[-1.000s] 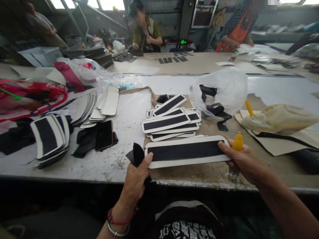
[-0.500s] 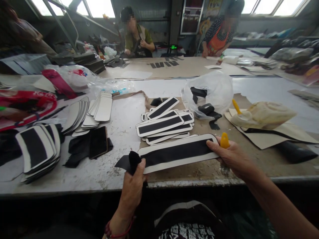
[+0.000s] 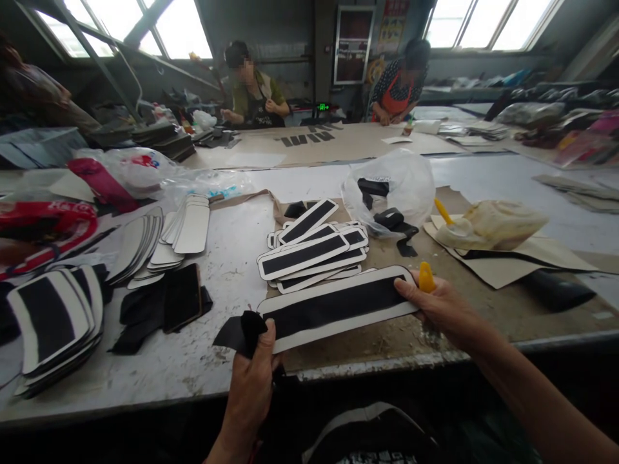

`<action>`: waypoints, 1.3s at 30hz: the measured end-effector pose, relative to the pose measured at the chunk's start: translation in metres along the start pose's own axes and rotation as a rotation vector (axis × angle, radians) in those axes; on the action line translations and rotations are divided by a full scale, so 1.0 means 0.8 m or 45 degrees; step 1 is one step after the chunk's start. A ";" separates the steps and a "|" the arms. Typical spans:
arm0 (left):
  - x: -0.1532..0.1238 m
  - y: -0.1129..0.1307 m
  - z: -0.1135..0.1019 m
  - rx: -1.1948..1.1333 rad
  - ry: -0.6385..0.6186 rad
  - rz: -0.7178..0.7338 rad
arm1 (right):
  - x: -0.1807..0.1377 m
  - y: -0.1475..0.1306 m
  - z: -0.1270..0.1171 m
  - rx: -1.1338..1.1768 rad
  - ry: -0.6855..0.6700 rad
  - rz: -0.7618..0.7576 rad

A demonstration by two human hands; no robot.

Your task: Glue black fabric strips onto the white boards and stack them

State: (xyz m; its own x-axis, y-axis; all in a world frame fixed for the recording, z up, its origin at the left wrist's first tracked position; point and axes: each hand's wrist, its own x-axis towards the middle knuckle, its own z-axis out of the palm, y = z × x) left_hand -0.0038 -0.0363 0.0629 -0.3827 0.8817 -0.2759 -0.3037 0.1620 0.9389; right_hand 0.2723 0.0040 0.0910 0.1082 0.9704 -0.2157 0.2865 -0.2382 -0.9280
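A long white panel point(image 3: 290, 335) with rounded corners and a black strip point(image 3: 338, 304) along its middle is held level above the table's front edge. My left hand point(image 3: 252, 380) is closed on its left end, thumb on top, where a loose black flap of material point(image 3: 236, 334) sticks out. At the panel's right end my right hand point(image 3: 445, 310) grips it with the thumb above. A yellow-handled tool point(image 3: 426, 277) is also tucked in that hand; its lower end is mostly hidden. Just beyond the panel lies a pile of similar panels point(image 3: 304, 254) with black strips.
Stacks of plain white panels point(image 3: 192, 222) and wider black-striped panels point(image 3: 48, 316) lie left, near black material point(image 3: 140, 312). A clear plastic bag point(image 3: 411, 183) with black pieces and a yellowish container point(image 3: 507, 222) with a yellow handle stand right. Co-workers point(image 3: 256, 96) are across the table.
The camera view has shifted, so the table items appear lower and further left. Both hands still hold the panel in nearly the same pose.
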 end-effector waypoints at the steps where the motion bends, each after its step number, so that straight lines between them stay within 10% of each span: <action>1: -0.002 0.001 0.000 0.007 -0.012 0.006 | 0.000 0.000 -0.001 0.011 -0.008 0.000; 12: -0.008 0.012 0.001 -0.139 0.011 -0.105 | 0.001 0.002 -0.004 0.175 -0.120 0.029; 20: 0.000 0.007 0.010 -0.512 0.036 -0.563 | -0.007 0.005 -0.005 0.552 -0.268 0.125; 39: 0.001 -0.024 0.014 0.046 0.032 -0.161 | 0.001 0.031 -0.008 0.213 -0.157 -0.001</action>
State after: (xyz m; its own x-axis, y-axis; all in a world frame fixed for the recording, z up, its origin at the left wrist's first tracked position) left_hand 0.0118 -0.0341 0.0470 -0.3657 0.8418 -0.3969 -0.3195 0.2870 0.9031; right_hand 0.2856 -0.0017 0.0694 -0.0120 0.9704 -0.2411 0.1233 -0.2378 -0.9634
